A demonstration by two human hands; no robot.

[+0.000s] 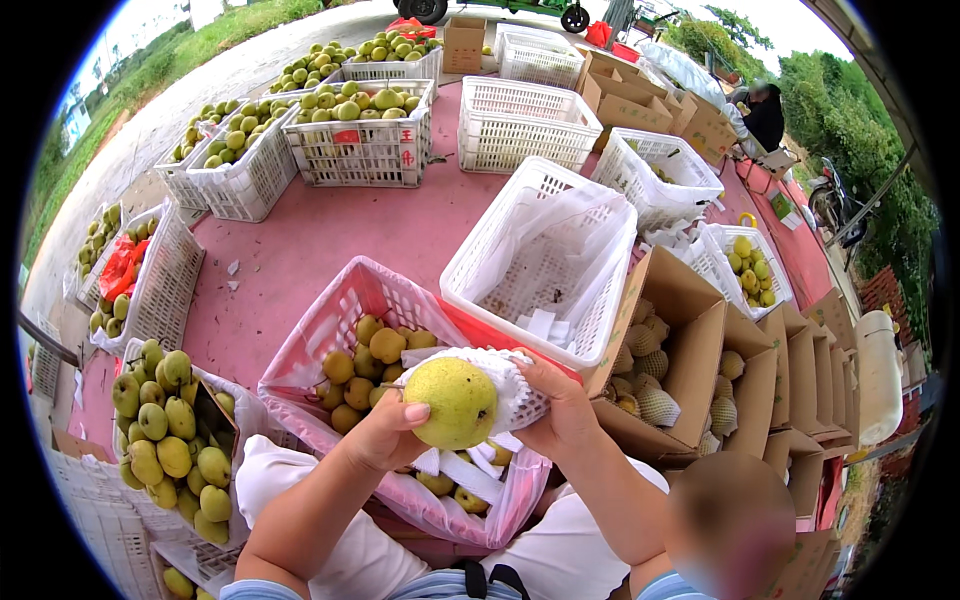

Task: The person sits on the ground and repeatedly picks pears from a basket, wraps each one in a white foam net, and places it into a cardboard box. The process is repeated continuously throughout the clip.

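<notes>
Left: piled pears [170, 440], close by, perhaps for easy reach. Centre: single pear [450, 403] held above pink-lined crate [345, 285], maybe to catch drops. Left fingers [415, 412] gripping pear's side; right fingers [543, 378] closed on foam net [514, 395], apparently steadying it against pear. Right: netted pears [655, 405] in open carton [690, 385], probably for simple access.
</notes>
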